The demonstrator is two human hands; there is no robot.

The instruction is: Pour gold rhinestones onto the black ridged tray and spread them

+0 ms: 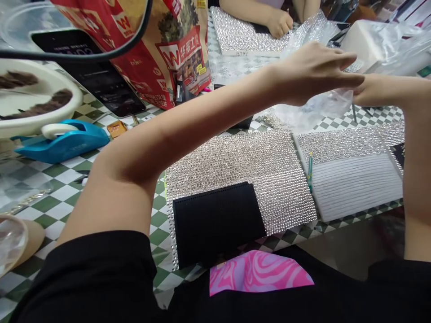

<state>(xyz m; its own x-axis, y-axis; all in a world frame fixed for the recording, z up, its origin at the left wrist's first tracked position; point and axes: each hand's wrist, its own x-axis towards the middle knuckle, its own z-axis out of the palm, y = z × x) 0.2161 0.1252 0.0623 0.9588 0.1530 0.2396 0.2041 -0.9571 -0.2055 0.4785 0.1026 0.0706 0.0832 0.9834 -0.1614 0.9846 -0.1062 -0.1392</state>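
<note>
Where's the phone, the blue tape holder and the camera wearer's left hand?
Phone (96, 77): head view, on its dark screen.
Tape holder (74, 142): head view, on its blue body.
Left hand (311, 74): head view, on its back.

Panel (218, 222) on rhinestone sheet (249, 154); tape dispenser (69, 143) farther left.

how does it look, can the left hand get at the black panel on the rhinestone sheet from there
Probably yes: nothing visible lies on the black panel, which sits on the near part of the rhinestone sheet. The left hand, out over the clear plastic, would just have to draw back.
</note>
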